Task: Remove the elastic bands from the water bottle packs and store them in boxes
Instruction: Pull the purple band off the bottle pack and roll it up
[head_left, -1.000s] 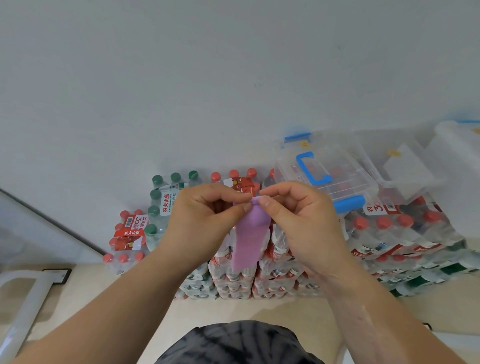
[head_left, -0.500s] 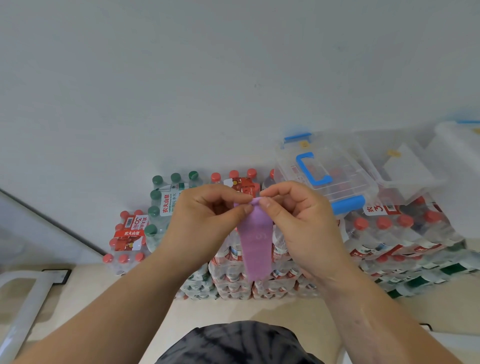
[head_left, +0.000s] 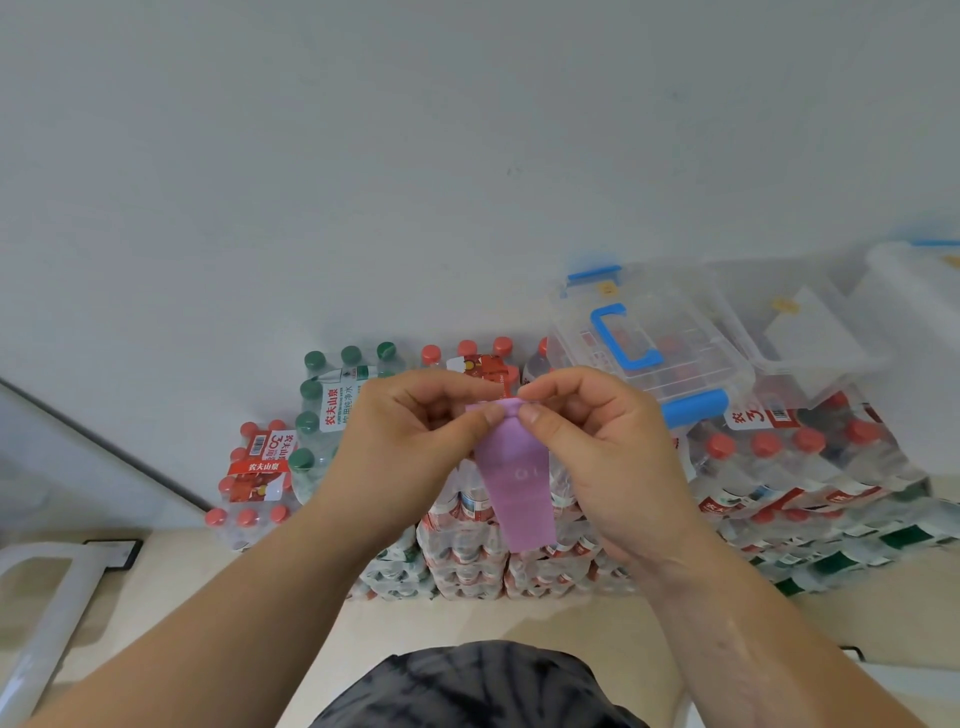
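Status: purple elastic band (head_left: 517, 488) is off the water bottle packs (head_left: 467, 545), held in front of them. Left hand (head_left: 410, 441) and right hand (head_left: 597, 447) meet at its top edge, each pinching it between thumb and forefinger. Long axis hangs downward. Clear box (head_left: 649, 353) lies far-right, lid apparently on; right hand is nearer.

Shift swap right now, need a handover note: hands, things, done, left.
Hands: left hand and right hand both pinch the top edge of the purple elastic band.
The band hangs free, off the water bottle packs.
The clear box with blue handle sits on the packs, at the right.
Done: this band is off. Left: store it in a box.
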